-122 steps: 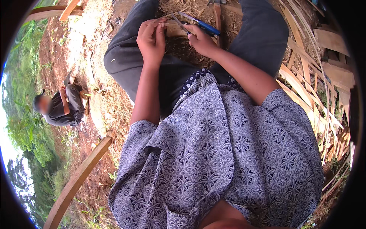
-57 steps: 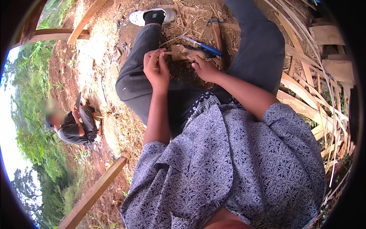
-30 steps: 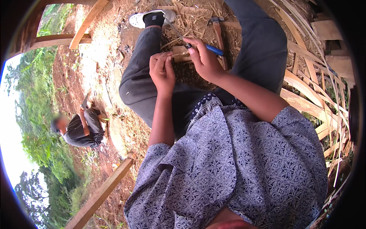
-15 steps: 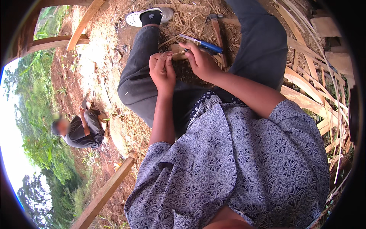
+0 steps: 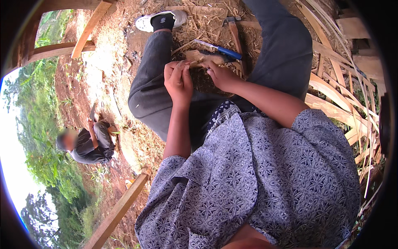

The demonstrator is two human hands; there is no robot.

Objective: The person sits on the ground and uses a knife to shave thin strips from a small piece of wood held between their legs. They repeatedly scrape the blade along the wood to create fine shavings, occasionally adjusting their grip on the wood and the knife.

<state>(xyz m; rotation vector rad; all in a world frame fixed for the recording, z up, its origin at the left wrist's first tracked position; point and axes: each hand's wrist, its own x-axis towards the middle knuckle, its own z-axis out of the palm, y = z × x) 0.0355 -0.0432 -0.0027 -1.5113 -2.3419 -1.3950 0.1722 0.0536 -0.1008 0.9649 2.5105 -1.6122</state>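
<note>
Red earth strewn with dry straw and shavings lies under a seated person in grey trousers (image 5: 157, 91) and a blue patterned shirt (image 5: 257, 182), with pale bamboo strips (image 5: 331, 103) heaped at the right and 1 white shoe (image 5: 159, 20) stretched out ahead. Both hands meet between the knees over a small tan wooden piece (image 5: 198, 58). The left hand (image 5: 178, 79) has its fingers bent together, pinching the near end of that piece. The right hand (image 5: 222, 76) is curled on the piece's other end, fingertips pressed to it. A blue-handled knife (image 5: 219, 50) rests just past the right hand, touching neither hand as far as can be seen, beside a wooden-handled hammer (image 5: 234, 31). Judging by the loose shavings around, some trimming looks done; the piece is in hand and the knife laid down, so fitting or checking seems under way, with more shaping perhaps left. Another person (image 5: 85, 143) crouches well apart on the left, near wooden beams (image 5: 118, 211).
</note>
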